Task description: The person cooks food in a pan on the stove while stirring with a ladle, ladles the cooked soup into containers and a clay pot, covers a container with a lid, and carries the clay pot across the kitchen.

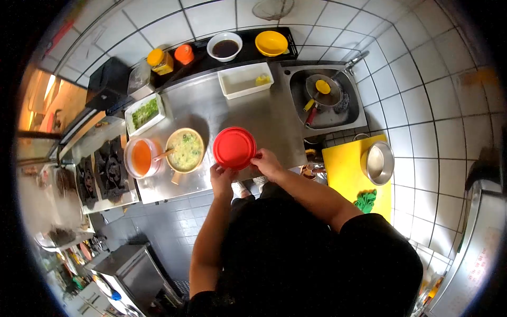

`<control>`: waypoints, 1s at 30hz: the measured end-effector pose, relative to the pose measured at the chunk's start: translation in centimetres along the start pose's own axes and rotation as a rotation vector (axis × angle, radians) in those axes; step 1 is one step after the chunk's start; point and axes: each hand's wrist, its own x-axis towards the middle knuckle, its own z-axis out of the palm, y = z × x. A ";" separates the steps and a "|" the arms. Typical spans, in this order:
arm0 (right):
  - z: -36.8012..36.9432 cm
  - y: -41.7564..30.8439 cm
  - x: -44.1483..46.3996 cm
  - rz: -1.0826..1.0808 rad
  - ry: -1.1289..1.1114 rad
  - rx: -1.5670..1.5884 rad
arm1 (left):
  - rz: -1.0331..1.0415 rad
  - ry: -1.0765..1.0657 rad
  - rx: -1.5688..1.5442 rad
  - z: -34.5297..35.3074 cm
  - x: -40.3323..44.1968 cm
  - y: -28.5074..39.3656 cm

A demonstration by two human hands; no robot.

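Observation:
A round red lid or shallow dish (pixel 235 148) is at the front edge of the steel counter, between my hands. The fingers of my left hand (pixel 222 177) are closed on its lower left rim. At its lower right rim, my right hand (pixel 266 162) grips it with thumb and fingers. Left of it stands a round bowl (pixel 185 150) of pale mixture with green bits, a wooden utensil handle across its left rim. Beside that is a clear container of orange liquid (pixel 141 158). Farther back sit a tray of chopped greens (pixel 143 113) and a white rectangular tray (pixel 245 81) with a yellow piece inside.
A sink (pixel 327 100) with a strainer lies right of the steel counter (pixel 211 115). The yellow board (pixel 340 166) holds a metal bowl (pixel 377 162) and green cloth (pixel 365 201). On the back shelf are a bowl of dark liquid (pixel 225 47) and a yellow bowl (pixel 271 43). Burners (pixel 112 169) stand left.

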 end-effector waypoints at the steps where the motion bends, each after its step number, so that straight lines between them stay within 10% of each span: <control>1: -0.1 0.2 0.1 -0.022 -0.028 -0.015 | 0.004 -0.011 0.038 -0.3 0.1 -0.3; 30: -1.7 -2.8 1.5 -0.149 0.052 -0.056 | -0.058 0.091 -0.054 2.9 0.3 -1.3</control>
